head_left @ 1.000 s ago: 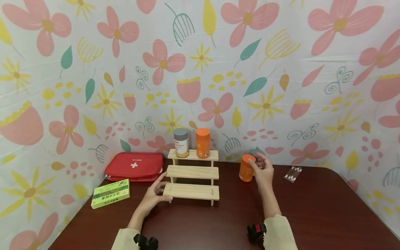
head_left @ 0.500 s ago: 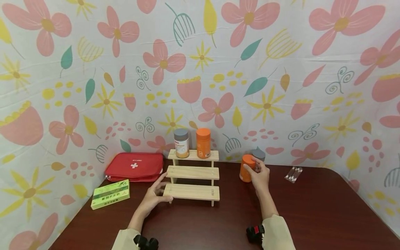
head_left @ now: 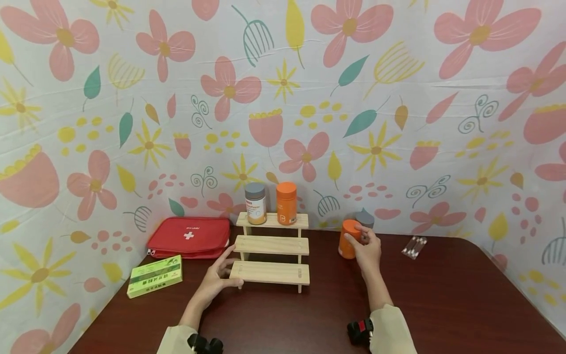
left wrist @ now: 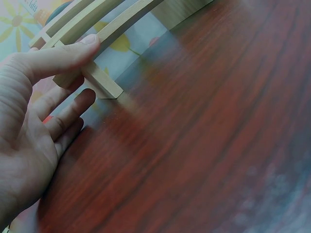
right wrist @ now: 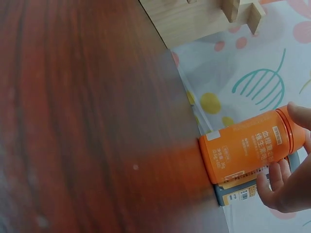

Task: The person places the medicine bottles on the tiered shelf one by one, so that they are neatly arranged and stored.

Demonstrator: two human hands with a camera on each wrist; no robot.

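Observation:
My left hand [head_left: 215, 278] grips the left end of a three-tier wooden step stand [head_left: 269, 272]. In the left wrist view its thumb lies over the end of a tier, with fingers below. An orange supplement bottle [head_left: 347, 246] stands upright to the right of the stand, its cap between the thumb and fingers of my right hand [head_left: 369, 250]. The right wrist view shows white print on this orange bottle [right wrist: 248, 145]. Behind it stands a grey-lidded bottle [head_left: 365, 220], mostly hidden. On the top tier are another grey-lidded bottle [head_left: 255, 206] and a second orange bottle [head_left: 286, 204].
A red first aid pouch [head_left: 189, 237] lies left of the stand, with a green-yellow box [head_left: 155, 276] in front of it. Toward the right end of the table [head_left: 460, 295] lies a small clear packet of cotton swabs [head_left: 414, 247]. A floral cloth [head_left: 305, 73] hangs behind the table.
My right hand has shifted slightly left and its fingers have come in around the orange bottle's cap, uncovering the grey lid behind. The left hand has stayed on the stand.

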